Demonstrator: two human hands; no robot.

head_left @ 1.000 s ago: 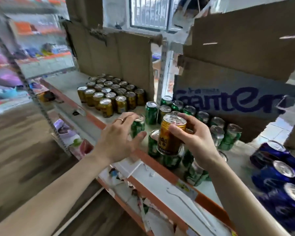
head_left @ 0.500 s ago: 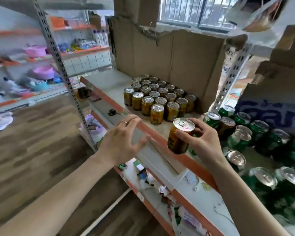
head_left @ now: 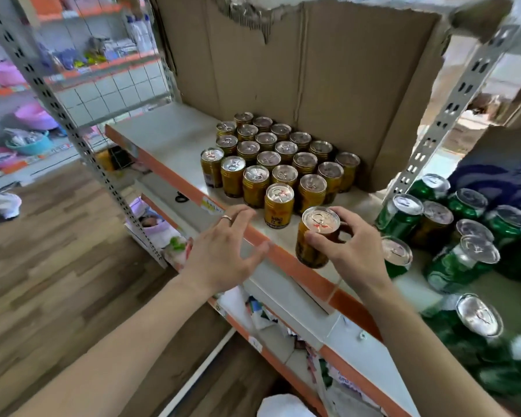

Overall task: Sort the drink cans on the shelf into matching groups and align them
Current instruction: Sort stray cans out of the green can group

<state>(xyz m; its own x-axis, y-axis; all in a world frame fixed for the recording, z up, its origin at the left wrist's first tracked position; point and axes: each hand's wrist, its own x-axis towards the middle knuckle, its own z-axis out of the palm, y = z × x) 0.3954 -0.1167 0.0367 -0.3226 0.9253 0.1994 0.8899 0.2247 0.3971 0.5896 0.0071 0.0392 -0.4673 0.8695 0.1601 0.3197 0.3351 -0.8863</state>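
Observation:
My right hand (head_left: 351, 254) grips a gold drink can (head_left: 315, 239) by its upper rim, holding it upright at the shelf's front edge, just right of the block of gold cans (head_left: 278, 164) standing in neat rows on the shelf (head_left: 169, 130). My left hand (head_left: 223, 251) hovers with spread fingers over the orange shelf lip (head_left: 278, 258), holding nothing; a ring is on one finger. To the right, past the upright post, several green cans (head_left: 460, 236) stand and lean in a loose cluster, with one dark gold can (head_left: 433, 224) among them.
A torn cardboard sheet (head_left: 313, 79) backs the shelf. A perforated metal post (head_left: 454, 106) splits the gold and green sections. A lower shelf (head_left: 283, 320) holds papers and packets. Wooden floor (head_left: 57, 266) lies to the left, with more shelving beyond.
My right hand lifted the gold can out of the green cluster and carried it left to the gold group. My left hand let go of a green can and moved left along the shelf edge.

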